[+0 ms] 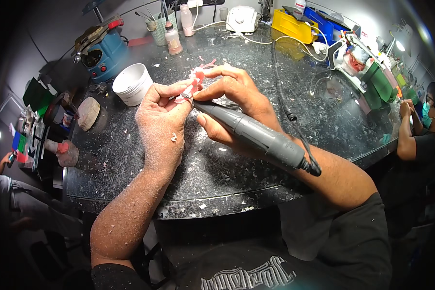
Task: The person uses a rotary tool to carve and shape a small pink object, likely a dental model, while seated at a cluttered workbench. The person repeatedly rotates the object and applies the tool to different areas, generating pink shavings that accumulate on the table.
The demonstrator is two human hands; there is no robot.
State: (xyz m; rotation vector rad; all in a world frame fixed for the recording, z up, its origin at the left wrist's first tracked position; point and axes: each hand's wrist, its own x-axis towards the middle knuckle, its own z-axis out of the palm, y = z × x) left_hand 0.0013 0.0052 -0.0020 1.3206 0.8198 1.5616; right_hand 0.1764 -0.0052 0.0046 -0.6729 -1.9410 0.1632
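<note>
My left hand (162,118), dusted with pale powder, pinches a small pink denture (196,79) between thumb and fingers. Its details are partly covered by my fingertips, and thin pink strands stick out at its top. In my right hand (251,96) is a dark grey rotary handpiece (261,137), held like a pen with its narrow tip at the denture's lower edge. I cannot make out the bit itself. A cord loops off the handpiece's back end by my right forearm. Both hands meet above the black speckled worktop (217,183).
A white tub (142,82) stands just left of my hands, with a pale plaster block (89,114) beyond it. A blue machine (104,58), a bottle (173,41) and a yellow bin (291,26) line the back. A black cord (282,92) crosses the right side. Shavings litter the worktop.
</note>
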